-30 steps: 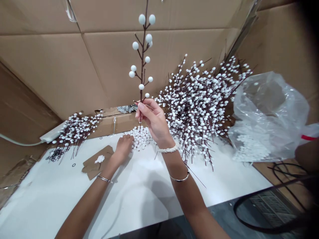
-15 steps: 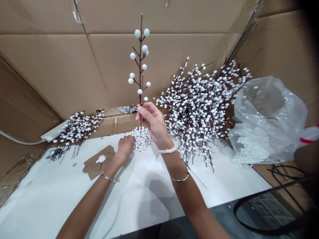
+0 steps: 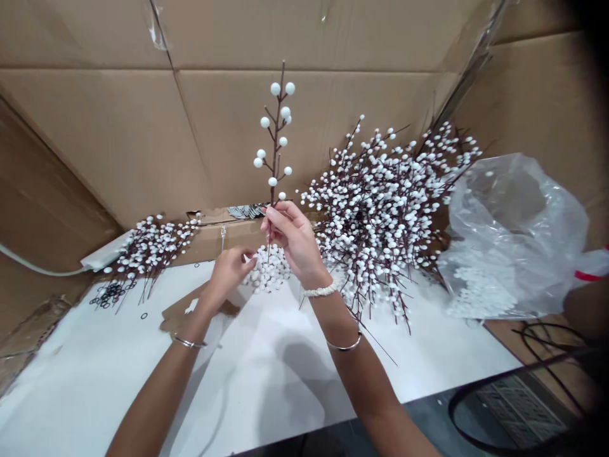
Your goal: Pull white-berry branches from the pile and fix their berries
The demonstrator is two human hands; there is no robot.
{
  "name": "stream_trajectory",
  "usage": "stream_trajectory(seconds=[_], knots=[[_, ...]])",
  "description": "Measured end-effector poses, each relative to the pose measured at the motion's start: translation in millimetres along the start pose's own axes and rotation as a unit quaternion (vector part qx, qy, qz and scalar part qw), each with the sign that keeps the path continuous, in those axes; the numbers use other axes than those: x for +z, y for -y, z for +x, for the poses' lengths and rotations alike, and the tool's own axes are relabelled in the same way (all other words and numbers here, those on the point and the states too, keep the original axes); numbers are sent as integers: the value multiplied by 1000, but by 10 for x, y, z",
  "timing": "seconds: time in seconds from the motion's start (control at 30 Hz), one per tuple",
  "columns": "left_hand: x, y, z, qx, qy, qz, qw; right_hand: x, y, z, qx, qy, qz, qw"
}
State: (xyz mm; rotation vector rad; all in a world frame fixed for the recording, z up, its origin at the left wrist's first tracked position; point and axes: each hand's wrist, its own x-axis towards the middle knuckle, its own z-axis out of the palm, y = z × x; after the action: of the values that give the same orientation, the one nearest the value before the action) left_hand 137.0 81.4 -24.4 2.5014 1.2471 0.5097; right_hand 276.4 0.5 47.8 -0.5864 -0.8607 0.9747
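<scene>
On my feed, bare white tabletop (image 3: 238,393) lies nearest, in front of the pile of loose white berries (image 3: 271,274). At the pile's left edge I see the left hand (image 3: 229,271), fingers curled to a narrow gap; I can't tell whether they hold a berry. Above the pile, the right hand (image 3: 294,244) pinches the berried stem (image 3: 275,151) nearly upright; cardboard (image 3: 342,38) stands behind the pile
</scene>
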Motion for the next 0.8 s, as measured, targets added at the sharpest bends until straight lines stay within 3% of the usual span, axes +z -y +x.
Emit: stream_trajectory(seconds=[0.1,0.17,0.23,0.3,0.43,0.53,0.63,0.67,0.73,0.8], knots=[[-274,-11,-32,22,-62,-161,985,17,-41,-11,24,19,26,999],[-379,-25,-65,23,-90,-311,946,37,-85,-17,48,32,45,997],[-397,-29,-79,21,-96,-403,910,48,-140,-9,66,41,63,995],[-336,-10,-53,18,-94,-411,907,32,-197,19,68,37,76,994],[-107,54,52,22,-45,-276,960,-98,-253,110,54,-19,64,996],[74,-25,-40,52,31,-222,973,-208,-208,157,40,-44,49,997],[324,-253,-446,96,78,-153,980,-265,-123,168,15,-52,39,998],[431,-333,-635,134,76,-57,986,-273,-96,168,8,-54,37,998],[659,-452,-1023,195,88,104,971,-284,-53,168,-3,-61,41,997],[863,-493,-1330,237,81,186,950,-290,-27,168,-10,-66,44,997]])
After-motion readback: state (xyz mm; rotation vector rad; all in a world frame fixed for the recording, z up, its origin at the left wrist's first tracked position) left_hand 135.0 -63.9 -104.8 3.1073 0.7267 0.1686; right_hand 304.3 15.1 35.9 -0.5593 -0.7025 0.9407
